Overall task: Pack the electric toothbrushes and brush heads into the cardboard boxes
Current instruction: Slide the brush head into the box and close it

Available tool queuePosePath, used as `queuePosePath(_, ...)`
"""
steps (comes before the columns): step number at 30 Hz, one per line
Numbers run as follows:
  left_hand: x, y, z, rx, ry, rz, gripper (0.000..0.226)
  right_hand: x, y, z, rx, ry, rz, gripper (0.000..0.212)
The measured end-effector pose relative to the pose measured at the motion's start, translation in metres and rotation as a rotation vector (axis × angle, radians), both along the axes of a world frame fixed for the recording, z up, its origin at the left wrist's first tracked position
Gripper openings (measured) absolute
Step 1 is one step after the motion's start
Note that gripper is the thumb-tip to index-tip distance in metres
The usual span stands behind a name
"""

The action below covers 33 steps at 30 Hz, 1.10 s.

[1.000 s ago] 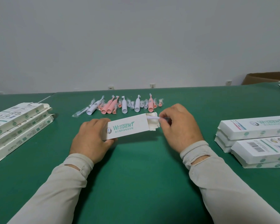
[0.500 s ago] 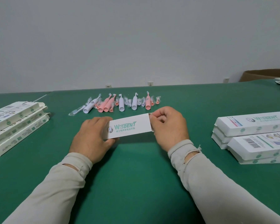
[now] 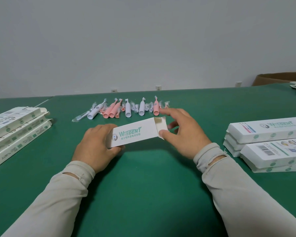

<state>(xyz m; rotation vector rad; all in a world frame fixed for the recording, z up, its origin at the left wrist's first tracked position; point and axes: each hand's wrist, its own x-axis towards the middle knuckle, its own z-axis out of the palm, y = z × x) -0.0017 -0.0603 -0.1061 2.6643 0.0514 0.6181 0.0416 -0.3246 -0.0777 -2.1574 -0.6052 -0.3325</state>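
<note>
At the far left of the green table (image 3: 143,194) lies a stack of flat unfolded boxes (image 3: 15,130). Near the middle, the left hand (image 3: 96,144) grips the left end of a white cardboard box (image 3: 135,134), held just above the table. Beyond it waits a row of toothbrushes and brush heads (image 3: 125,109). The box's right end flap (image 3: 161,124) stands open, and the right hand (image 3: 183,132) touches it with thumb and loosely spread fingers. The thin card looks light and easily creased, best held by its long edges. Packed boxes (image 3: 266,132) are stacked at right.
</note>
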Motion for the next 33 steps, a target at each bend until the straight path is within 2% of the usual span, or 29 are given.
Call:
queuePosePath(3, 0.0, 0.0, -0.001, -0.023, 0.001, -0.029, 0.054, -0.001, 0.003, -0.002, -0.007, -0.043, 0.004, 0.035)
queuePosePath(5, 0.0, 0.001, -0.001, -0.056, -0.008, -0.028, 0.053, -0.002, 0.004, -0.001, 0.023, -0.032, 0.033, 0.035)
queuePosePath(10, 0.001, 0.003, -0.002, -0.114, -0.033, -0.027, 0.054, -0.006, 0.003, 0.001, 0.014, 0.071, 0.178, 0.061)
queuePosePath(15, 0.001, 0.001, -0.002, -0.099, -0.037, -0.035, 0.054, -0.004, 0.006, -0.003, 0.074, -0.131, 0.06, 0.029)
queuePosePath(18, 0.001, 0.001, -0.003, -0.096, -0.041, -0.039, 0.053, -0.005, 0.009, -0.005, 0.108, -0.191, 0.026, 0.027)
queuePosePath(20, 0.0, 0.001, -0.002, -0.095, -0.037, -0.037, 0.052, -0.006, 0.011, -0.005, 0.108, -0.207, 0.007, 0.034)
queuePosePath(22, 0.0, 0.001, -0.001, -0.094, -0.035, -0.038, 0.051, -0.006, 0.015, -0.005, 0.124, -0.167, -0.007, 0.044)
queuePosePath(24, 0.0, 0.0, -0.001, -0.102, -0.043, -0.036, 0.05, -0.007, 0.016, -0.005, 0.224, -0.108, 0.012, 0.045)
queuePosePath(28, -0.001, 0.001, -0.001, -0.095, -0.05, -0.023, 0.052, -0.008, 0.021, -0.007, 0.395, -0.012, 0.059, 0.023)
queuePosePath(33, -0.002, -0.001, 0.002, -0.086, -0.06, -0.025, 0.052, -0.008, 0.026, -0.005, 0.538, 0.111, 0.012, 0.013)
